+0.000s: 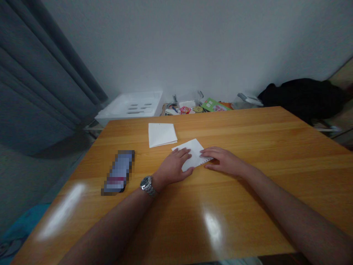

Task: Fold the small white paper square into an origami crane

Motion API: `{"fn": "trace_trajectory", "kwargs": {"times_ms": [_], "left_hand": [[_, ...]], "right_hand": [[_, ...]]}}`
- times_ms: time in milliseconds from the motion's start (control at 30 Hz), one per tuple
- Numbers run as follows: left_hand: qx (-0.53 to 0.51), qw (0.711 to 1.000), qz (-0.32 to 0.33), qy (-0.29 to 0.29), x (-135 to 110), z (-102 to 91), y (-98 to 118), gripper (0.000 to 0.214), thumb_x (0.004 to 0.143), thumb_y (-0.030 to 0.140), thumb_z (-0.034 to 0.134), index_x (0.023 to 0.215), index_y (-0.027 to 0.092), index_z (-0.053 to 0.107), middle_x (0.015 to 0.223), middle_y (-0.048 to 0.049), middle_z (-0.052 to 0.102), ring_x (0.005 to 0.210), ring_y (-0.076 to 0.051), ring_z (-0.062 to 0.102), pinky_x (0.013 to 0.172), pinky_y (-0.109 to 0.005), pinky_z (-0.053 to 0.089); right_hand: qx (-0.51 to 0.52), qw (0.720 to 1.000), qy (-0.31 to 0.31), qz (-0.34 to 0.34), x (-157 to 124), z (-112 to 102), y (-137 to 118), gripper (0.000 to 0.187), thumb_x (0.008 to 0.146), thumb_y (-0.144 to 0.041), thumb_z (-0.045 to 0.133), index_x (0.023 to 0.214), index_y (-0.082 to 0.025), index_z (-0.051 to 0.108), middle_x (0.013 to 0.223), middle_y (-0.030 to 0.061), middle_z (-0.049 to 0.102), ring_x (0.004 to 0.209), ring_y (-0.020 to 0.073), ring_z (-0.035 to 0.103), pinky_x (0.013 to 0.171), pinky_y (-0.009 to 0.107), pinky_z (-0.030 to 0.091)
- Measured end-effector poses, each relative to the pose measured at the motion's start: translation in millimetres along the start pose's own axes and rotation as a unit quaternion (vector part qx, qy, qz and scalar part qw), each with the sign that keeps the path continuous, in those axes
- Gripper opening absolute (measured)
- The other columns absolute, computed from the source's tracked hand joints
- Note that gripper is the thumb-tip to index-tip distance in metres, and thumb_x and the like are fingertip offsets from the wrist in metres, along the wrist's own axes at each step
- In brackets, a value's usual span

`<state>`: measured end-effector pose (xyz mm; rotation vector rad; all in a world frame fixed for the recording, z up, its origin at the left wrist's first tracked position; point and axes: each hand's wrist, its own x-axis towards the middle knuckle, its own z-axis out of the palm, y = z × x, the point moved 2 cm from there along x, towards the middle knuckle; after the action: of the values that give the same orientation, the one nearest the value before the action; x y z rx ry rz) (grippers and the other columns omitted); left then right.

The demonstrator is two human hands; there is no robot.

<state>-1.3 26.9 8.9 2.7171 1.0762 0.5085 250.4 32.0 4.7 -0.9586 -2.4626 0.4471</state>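
A white sheet of paper (195,149) with a perforated edge lies at an angle in the middle of the wooden table. My left hand (175,165) rests flat on its left part, fingers spread and thumb near the perforated edge. On the right corner of the sheet lie the stretched fingers of my right hand (222,160), the thumb apart from them by the table surface. Behind and to the left is a stack of lined paper (162,134). A silver wristwatch (148,186) is on my left wrist.
A phone (118,173), blurred by pixels, lies on the left of the table (261,136). Past the far edge stand a white foam tray (138,105), a green booklet (215,105) and other small items. Dark cloth (303,95) is at the right, a grey curtain (41,66) at the left.
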Motion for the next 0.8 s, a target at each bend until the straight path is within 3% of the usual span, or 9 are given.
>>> {"fn": "trace_trajectory", "kwargs": {"times_ms": [367,500,600,800], "left_hand": [[-0.006,1.000,-0.010,0.015,3.4,-1.3,-2.1,0.033,0.100,0.034,0.045,0.122,0.019,0.065,0.140,-0.0091,0.060,0.133,-0.025,0.053,0.115,-0.048,0.039],[-0.007,0.999,0.006,0.034,3.0,-2.1,-1.7,0.038,0.095,0.047,0.055,0.117,0.018,0.068,0.135,-0.0116,0.063,0.126,-0.027,0.058,0.111,-0.047,0.043],[-0.008,0.998,0.025,0.048,2.9,-1.8,-2.0,0.041,0.091,0.051,0.062,0.114,0.018,0.069,0.131,-0.0124,0.065,0.122,-0.029,0.060,0.107,-0.046,0.046],[-0.038,0.996,0.037,0.068,4.5,1.3,-6.2,0.021,0.095,0.035,0.058,0.105,0.022,0.072,0.123,-0.0082,0.070,0.112,-0.024,0.066,0.099,-0.043,0.051]], "right_hand": [[0.024,0.999,0.024,0.019,1.0,0.3,2.5,0.012,0.095,-0.028,0.059,0.101,-0.025,0.068,0.123,0.0074,0.069,0.113,0.0236,0.063,0.099,0.042,0.050],[0.031,0.999,0.018,0.022,2.9,-3.0,-2.8,0.012,0.097,-0.027,0.055,0.093,-0.024,0.066,0.116,0.0077,0.070,0.110,0.0226,0.063,0.097,0.039,0.049],[0.045,0.998,0.029,0.023,3.3,-3.8,-4.9,0.011,0.096,-0.027,0.056,0.093,-0.023,0.065,0.114,0.0075,0.070,0.106,0.0220,0.063,0.094,0.038,0.049],[0.092,0.993,0.050,0.049,2.1,-2.4,-3.5,0.012,0.095,-0.027,0.059,0.104,-0.024,0.067,0.110,0.0068,0.068,0.099,0.0205,0.064,0.086,0.033,0.051]]}}
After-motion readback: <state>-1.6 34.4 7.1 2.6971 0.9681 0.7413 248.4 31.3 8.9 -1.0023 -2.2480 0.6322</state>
